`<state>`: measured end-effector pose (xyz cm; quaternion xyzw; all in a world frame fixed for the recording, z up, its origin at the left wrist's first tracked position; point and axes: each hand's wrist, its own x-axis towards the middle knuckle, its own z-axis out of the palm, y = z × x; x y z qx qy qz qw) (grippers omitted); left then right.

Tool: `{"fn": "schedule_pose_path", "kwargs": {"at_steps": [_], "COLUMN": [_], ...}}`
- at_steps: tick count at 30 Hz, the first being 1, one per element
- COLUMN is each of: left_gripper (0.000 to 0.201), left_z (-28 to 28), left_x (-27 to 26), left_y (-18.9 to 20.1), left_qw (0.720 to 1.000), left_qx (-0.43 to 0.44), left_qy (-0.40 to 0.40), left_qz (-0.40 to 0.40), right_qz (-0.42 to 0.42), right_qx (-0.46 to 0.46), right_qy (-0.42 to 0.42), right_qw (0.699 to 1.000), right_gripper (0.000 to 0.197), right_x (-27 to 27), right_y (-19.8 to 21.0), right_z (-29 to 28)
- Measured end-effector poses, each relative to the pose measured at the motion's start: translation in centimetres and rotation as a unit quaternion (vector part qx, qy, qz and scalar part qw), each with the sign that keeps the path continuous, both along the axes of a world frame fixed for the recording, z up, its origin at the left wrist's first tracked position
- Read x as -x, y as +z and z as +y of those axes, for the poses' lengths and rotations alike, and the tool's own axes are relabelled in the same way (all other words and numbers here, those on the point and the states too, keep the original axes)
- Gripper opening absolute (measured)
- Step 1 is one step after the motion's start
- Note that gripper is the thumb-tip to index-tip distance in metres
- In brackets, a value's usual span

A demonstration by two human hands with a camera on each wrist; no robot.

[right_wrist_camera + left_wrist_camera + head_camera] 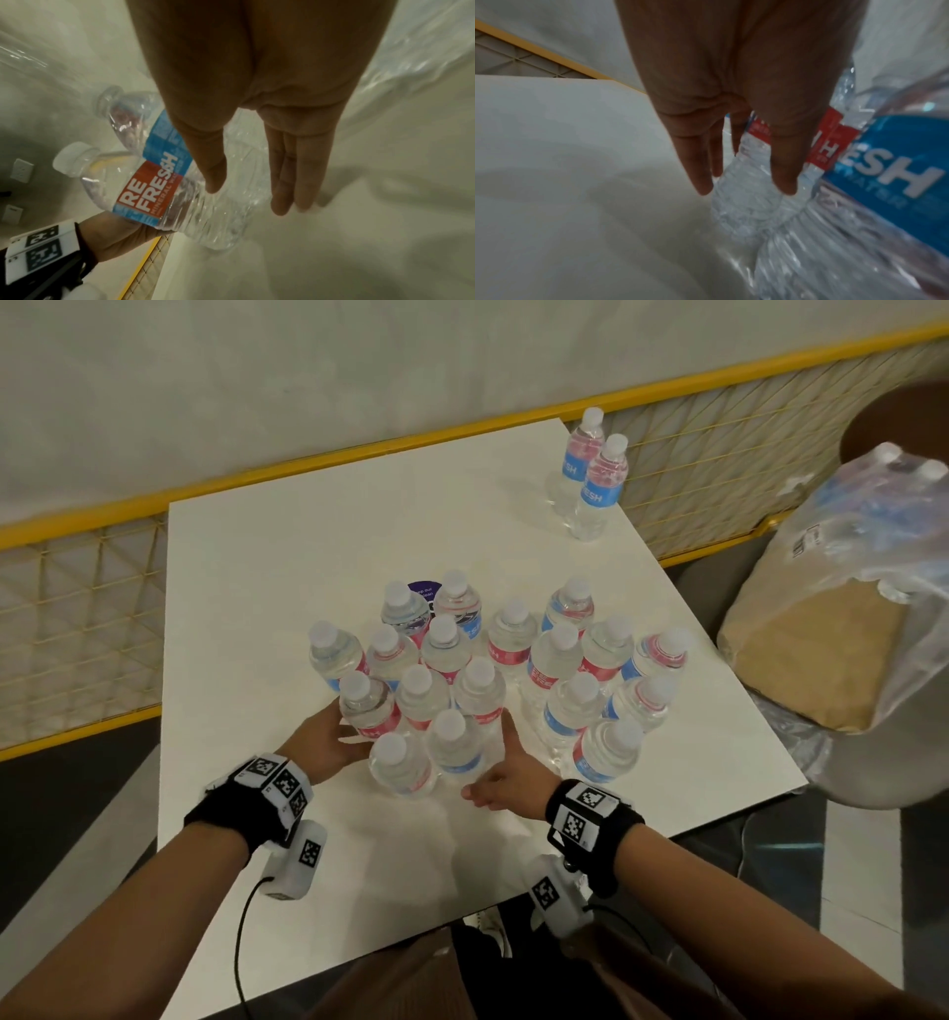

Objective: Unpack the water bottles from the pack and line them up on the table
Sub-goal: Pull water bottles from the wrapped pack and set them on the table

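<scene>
Several clear water bottles with white caps and red-and-blue labels stand in a tight cluster (441,680) in the middle of the white table (308,546). Two more bottles (590,474) stand apart at the far right corner. My left hand (334,737) touches the cluster's near left side with straight fingers, against a red-labelled bottle (746,203). My right hand (506,765) lies along the cluster's near right side, fingers straight, beside a bottle (154,192). The torn plastic pack (883,516), off the table to the right, still holds a few bottles.
The pack sits on a brown paper bag (821,660) to the right of the table. A yellow rail with wire mesh (359,449) runs behind the table. A purple round sticker (423,589) shows behind the cluster. Bare tabletop lies at the far left and near edge.
</scene>
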<state>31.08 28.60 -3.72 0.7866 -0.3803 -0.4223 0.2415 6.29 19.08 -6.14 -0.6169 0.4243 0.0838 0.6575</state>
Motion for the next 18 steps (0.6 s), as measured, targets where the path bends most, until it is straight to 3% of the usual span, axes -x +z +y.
{"fn": "schedule_pose_path", "kwargs": {"at_steps": [2, 5, 8, 10, 12, 14, 16, 18], "left_gripper": [0.055, 0.056, 0.057, 0.079, 0.089, 0.068, 0.043, 0.036], "left_z": [0.2, 1.3, 2.3, 2.3, 1.8, 1.2, 0.9, 0.7], "left_x": [-0.7, -1.5, -0.7, 0.2, 1.2, 2.3, 2.9, 3.2], "left_y": [-0.2, -1.1, -1.7, -1.8, -1.4, -0.8, -0.6, -0.6], "left_qw": [0.999, 0.989, 0.972, 0.975, 0.98, 0.978, 0.977, 0.975], "left_qx": [-0.037, -0.136, -0.204, -0.186, -0.167, -0.172, -0.176, -0.179], "left_qy": [-0.011, -0.034, -0.102, -0.117, -0.109, -0.111, -0.121, -0.131], "left_qz": [-0.004, -0.045, -0.064, -0.034, 0.005, 0.03, 0.026, 0.019], "right_qz": [0.016, 0.085, 0.137, 0.138, 0.125, 0.108, 0.099, 0.098], "right_qx": [0.001, -0.039, -0.088, -0.095, -0.036, 0.03, 0.04, 0.039], "right_qy": [0.031, 0.082, 0.054, -0.029, -0.064, -0.03, -0.001, 0.016], "right_qw": [0.999, 0.992, 0.985, 0.985, 0.989, 0.993, 0.994, 0.994], "right_gripper": [0.107, 0.061, 0.03, 0.032, 0.035, 0.021, 0.014, 0.014], "right_x": [2.2, 6.8, 11.2, 12.5, 12.4, 11.5, 10.4, 9.6], "right_y": [0.2, 0.8, 0.8, 0.6, 0.5, 0.7, 0.9, 0.8], "right_z": [-0.3, -0.9, -2.7, -4.4, -5.7, -5.8, -5.2, -4.5]}}
